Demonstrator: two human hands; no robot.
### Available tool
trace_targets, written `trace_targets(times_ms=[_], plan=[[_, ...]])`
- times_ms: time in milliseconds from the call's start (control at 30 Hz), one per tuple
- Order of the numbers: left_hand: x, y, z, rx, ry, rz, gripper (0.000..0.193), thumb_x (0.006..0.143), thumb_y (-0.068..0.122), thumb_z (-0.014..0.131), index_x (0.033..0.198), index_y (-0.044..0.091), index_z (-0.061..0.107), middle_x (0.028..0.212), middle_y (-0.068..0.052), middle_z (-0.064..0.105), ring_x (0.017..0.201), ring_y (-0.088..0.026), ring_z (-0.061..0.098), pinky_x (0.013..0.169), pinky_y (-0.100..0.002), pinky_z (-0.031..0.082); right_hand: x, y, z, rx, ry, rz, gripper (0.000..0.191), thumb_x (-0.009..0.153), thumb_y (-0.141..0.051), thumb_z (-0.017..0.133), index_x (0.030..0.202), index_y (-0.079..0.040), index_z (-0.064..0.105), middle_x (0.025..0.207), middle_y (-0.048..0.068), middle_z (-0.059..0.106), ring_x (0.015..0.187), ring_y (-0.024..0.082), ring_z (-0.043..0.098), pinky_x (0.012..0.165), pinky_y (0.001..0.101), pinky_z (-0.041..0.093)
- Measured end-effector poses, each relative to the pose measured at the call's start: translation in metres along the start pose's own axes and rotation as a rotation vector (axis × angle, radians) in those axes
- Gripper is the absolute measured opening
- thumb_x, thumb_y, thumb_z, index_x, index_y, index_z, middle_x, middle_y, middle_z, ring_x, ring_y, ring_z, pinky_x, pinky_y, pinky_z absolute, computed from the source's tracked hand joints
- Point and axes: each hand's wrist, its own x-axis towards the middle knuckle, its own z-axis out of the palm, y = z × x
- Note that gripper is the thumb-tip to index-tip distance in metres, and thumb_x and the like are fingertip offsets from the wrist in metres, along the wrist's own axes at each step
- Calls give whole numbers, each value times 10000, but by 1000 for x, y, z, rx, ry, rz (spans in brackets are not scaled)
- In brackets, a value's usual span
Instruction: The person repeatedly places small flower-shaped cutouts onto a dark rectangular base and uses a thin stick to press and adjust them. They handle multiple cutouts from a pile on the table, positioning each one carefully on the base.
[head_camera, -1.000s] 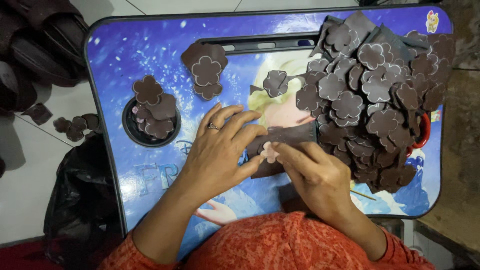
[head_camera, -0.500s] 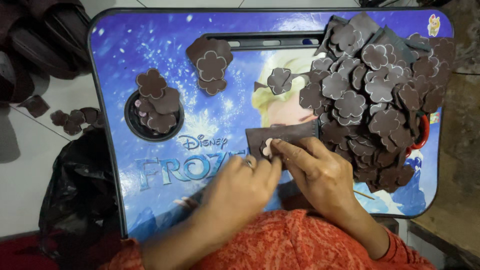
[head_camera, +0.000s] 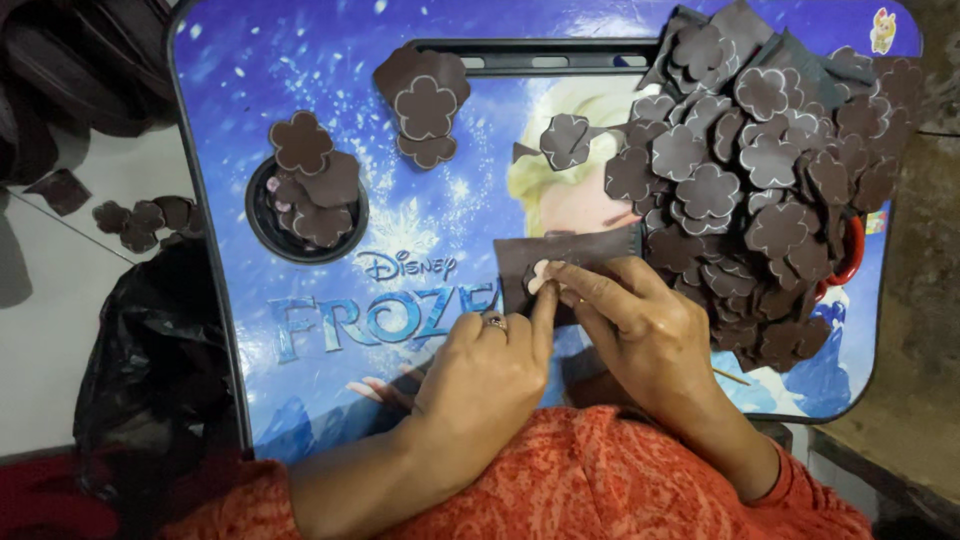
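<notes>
**Midway through punching flowers out of a brown sheet**

Roughly halfway, judging by the piles. Centre of frame: both hands work one rectangular brown foam sheet (head_camera: 570, 258) lying on the blue picture-printed lap table (head_camera: 330, 90). Left hand (head_camera: 490, 375), ring on one finger, is curled with its forefinger stretched up and pressing on the sheet's lower edge. Right hand (head_camera: 640, 325) pinches the sheet between thumb and fingertips, right at a pale flower-shaped spot (head_camera: 543, 275); whether that piece is already loose I cannot tell.

Done so far, by the look of it: a small stack of flower cut-outs (head_camera: 425, 108) at upper centre, more in the round cup recess (head_camera: 308, 205) at left.

Left to do: a big heap of brown flower pieces (head_camera: 760, 170) fills the upper right. A few scraps (head_camera: 140, 218) lie on the floor, far left.
</notes>
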Motion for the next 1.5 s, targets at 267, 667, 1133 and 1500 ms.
trace_targets(times_ms=[267, 667, 1133, 1500], plan=[[-2, 8, 0, 141, -130, 73, 657, 827, 162, 557, 1452, -39, 530, 635, 51, 538, 579, -97, 545, 601, -278, 395, -15, 13, -21, 387, 324, -22, 235, 1105, -158, 500, 1132, -40, 701, 1164, 108, 626, 940, 117, 642, 801, 255, 541], [2, 19, 5, 210, -215, 95, 722, 865, 228, 541, 1482, -126, 420, 602, 85, 529, 545, -95, 552, 583, -286, 385, -6, 3, 1, 200, 99, -279, 78, 1004, 19, 621, 1072, 7, 586, 1012, 120, 708, 900, 287, 702, 803, 381, 557], [4, 22, 5, 163, -236, 78, 728, 897, 255, 524, 1503, -124, 383, 652, 67, 544, 589, -104, 564, 606, -293, 392, -3, 3, -2, 110, 127, -390, 109, 990, 37, 615, 1082, 17, 561, 983, 132, 703, 877, 313, 704, 817, 409, 567], [4, 21, 1, 189, -247, 96, 751, 879, 257, 542, 1503, -128, 380, 662, 62, 543, 569, -99, 555, 598, -274, 388, -3, 1, -2, 86, 107, -439, 98, 984, -33, 657, 1051, 25, 617, 984, 161, 702, 905, 330, 718, 849, 428, 582]])
